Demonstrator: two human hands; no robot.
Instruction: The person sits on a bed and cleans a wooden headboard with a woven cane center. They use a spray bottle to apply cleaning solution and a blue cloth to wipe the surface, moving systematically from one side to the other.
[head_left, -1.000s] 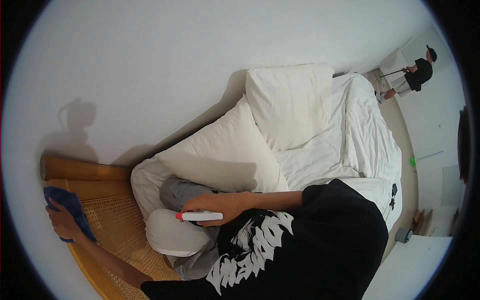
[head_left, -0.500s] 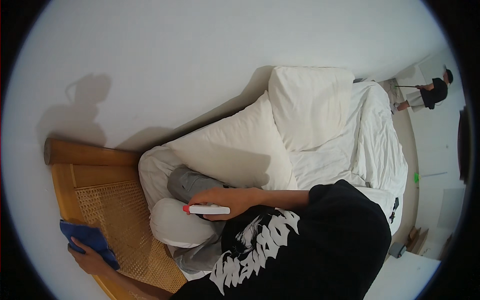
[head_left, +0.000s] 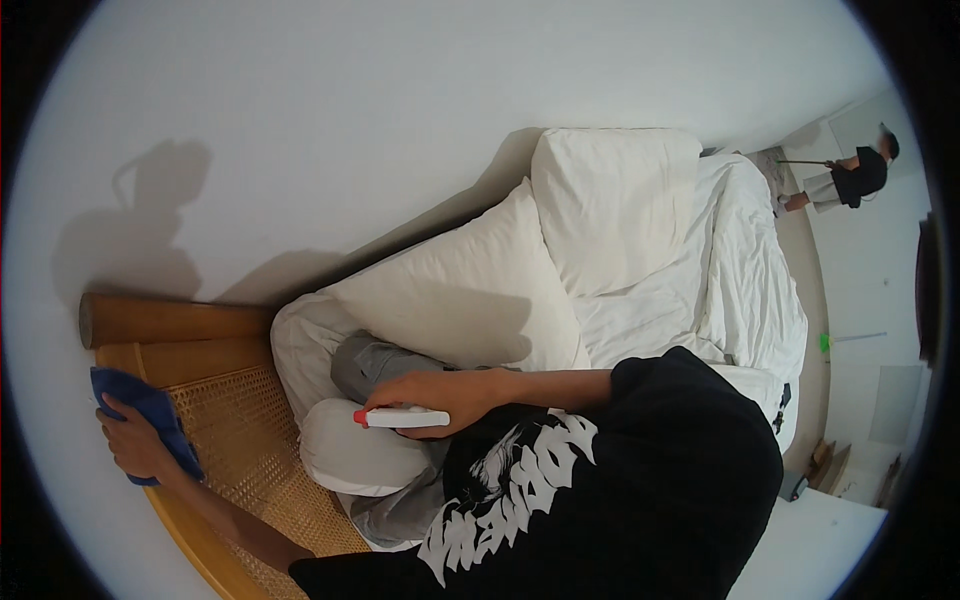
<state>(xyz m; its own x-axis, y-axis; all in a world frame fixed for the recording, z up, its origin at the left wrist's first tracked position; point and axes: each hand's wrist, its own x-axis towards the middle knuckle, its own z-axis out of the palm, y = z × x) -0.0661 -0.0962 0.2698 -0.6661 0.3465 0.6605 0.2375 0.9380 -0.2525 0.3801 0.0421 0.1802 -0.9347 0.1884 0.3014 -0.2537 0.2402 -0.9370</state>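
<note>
Cane headboard, with blue cloth at its outer edge

Headboard: one, wooden frame, stood at the person's left.
Cloth: one, long axis roughly along the frame, gripped under the left hand, by far the nearer.
White sprayer: one, red-tipped, closed in the right hand, well apart rightward.

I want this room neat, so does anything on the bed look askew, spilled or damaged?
The nearer pillow lies slanted, out of line with the farther pillow, and the white bedding beyond is rumpled. I see no spill or damage.
</note>
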